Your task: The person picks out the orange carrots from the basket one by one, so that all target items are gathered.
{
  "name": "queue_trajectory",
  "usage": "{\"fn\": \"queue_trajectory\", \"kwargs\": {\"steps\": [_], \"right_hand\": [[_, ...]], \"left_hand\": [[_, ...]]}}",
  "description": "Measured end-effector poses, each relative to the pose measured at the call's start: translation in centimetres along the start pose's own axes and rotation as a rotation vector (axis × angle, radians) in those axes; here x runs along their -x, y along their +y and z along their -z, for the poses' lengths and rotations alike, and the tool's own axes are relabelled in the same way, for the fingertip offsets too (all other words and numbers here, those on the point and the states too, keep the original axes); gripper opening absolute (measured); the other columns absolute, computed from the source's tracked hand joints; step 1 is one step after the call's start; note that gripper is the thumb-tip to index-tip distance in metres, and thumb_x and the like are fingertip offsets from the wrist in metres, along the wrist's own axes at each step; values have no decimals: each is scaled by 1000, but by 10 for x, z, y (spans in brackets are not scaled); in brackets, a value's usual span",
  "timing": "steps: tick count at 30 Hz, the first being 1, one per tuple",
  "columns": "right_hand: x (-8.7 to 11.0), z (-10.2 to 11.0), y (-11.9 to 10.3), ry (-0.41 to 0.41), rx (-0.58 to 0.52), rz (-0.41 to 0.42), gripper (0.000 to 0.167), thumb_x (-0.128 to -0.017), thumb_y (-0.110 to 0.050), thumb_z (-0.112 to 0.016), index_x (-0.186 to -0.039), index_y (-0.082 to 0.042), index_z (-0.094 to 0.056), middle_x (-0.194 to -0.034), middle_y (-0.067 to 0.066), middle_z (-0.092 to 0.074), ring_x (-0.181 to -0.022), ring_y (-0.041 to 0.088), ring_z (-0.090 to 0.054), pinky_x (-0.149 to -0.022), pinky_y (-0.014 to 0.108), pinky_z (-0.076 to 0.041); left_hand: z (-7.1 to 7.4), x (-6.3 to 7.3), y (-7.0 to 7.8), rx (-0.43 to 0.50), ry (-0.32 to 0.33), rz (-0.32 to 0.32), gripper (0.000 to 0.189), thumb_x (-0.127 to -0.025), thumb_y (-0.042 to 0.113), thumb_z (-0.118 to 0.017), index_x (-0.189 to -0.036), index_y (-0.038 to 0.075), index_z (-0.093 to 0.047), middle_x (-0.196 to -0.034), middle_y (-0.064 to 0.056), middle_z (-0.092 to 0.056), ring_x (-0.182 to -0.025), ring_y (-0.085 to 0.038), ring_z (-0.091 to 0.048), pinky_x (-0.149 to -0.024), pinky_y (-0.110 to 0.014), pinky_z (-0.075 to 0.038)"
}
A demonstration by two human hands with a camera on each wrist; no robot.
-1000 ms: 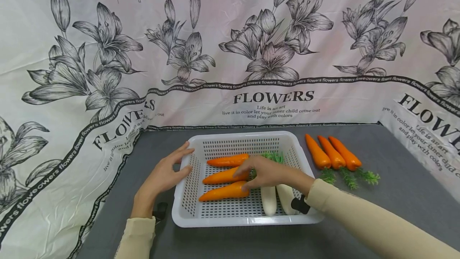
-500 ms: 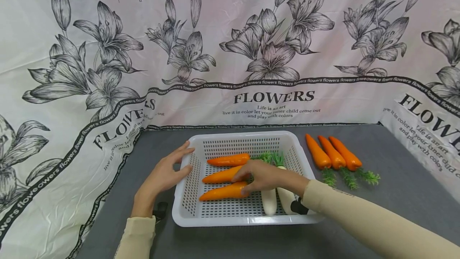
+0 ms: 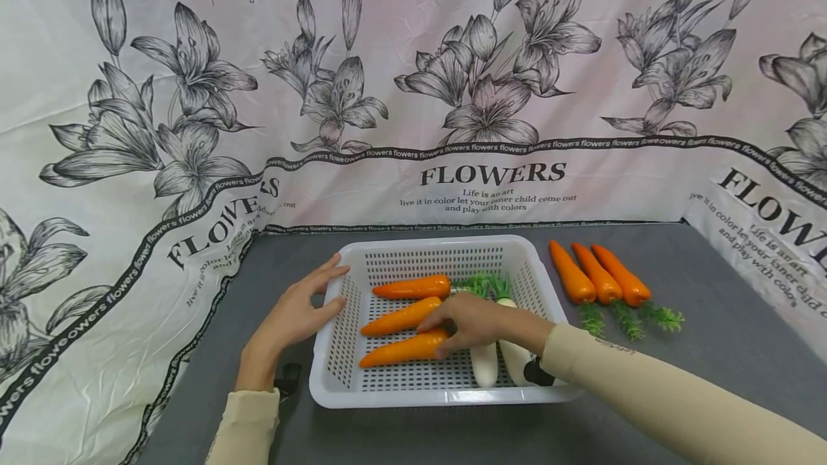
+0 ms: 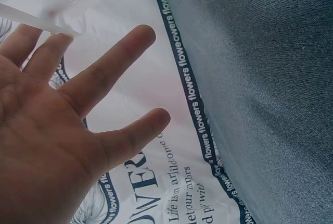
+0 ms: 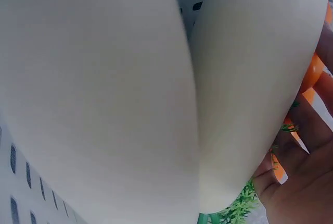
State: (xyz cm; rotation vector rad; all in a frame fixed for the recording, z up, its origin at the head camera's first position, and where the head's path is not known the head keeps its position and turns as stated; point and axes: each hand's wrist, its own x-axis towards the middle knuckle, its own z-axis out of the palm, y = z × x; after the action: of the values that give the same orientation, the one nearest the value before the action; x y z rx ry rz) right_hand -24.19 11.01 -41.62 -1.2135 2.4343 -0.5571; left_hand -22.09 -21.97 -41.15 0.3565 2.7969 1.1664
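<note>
A white perforated plastic basket stands on the grey table. Inside it, three carrots lie sideways, tips to the left: a back carrot, a middle carrot and a front carrot. Two white radishes lie lengthwise on the right side, large in the right wrist view. My right hand curls over the front carrot's thick end, thumb in front and fingers behind. Its leafy end is hidden under the hand. My left hand touches the basket's left rim, fingers spread and fairly straight.
Three more carrots with green tops lie side by side on the table, right of the basket. A white flower-printed cloth with lettering hangs behind and along both sides. A black strap shows at the left wrist.
My right hand has lowered and closed on the front carrot's thick end. That carrot has shifted slightly toward me, and the middle carrot has tilted a little. The left hand stays put.
</note>
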Motion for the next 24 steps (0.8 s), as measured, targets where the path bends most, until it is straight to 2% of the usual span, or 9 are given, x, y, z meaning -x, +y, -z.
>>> {"fn": "queue_trajectory", "kwargs": {"steps": [5,16,24], "right_hand": [[2,1,0,-16,-22,-5,47,-89,-29,-79,-133,-16,-70,-130,-5,-71,-108,7,-63,-98,31,-51],[4,5,-2,-17,-130,16,46,-88,-23,-80,-132,-10,-70,-128,-1,-72,-96,5,-58,-90,26,-50],[3,3,-2,-39,-220,-31,45,-88,-19,-80,-130,-8,-71,-123,-3,-73,-94,6,-61,-91,29,-54]], "left_hand": [[0,0,1,9,-6,1,59,-98,29,-64,-154,30,-46,-170,15,-20,-125,-29,-58,-71,-26,-59],[0,0,-1,-4,2,-6,60,-98,29,-64,-154,30,-45,-170,15,-20,-124,-28,-58,-71,-26,-58],[-1,-1,-2,17,-2,-3,59,-98,27,-64,-154,29,-46,-170,16,-19,-124,-29,-59,-69,-26,-59]]}}
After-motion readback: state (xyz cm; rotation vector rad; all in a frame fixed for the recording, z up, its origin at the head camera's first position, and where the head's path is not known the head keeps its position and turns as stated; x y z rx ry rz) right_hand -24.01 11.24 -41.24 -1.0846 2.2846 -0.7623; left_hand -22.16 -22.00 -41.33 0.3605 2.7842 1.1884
